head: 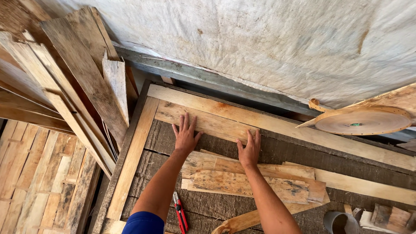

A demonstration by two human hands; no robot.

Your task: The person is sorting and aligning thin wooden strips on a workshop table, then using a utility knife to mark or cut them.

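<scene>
My left hand (185,135) lies flat, fingers spread, on the lower edge of a short pale plank (208,122) that rests on a dark wooden panel (164,143). My right hand (250,150) presses flat on the right end of the same plank. Neither hand grips anything. Just below my hands lies a small stack of rough loose boards (242,180). A long light board (277,123) runs along the far edge of the panel, and another light board (132,160) frames its left side.
Red-handled pliers (180,212) lie on the panel beside my left arm. Weathered planks (78,73) lean at the left over a pallet floor (39,182). A round wooden disc (362,121) sits at the right, a grey cup (340,222) at the bottom right, a white tarp (260,39) behind.
</scene>
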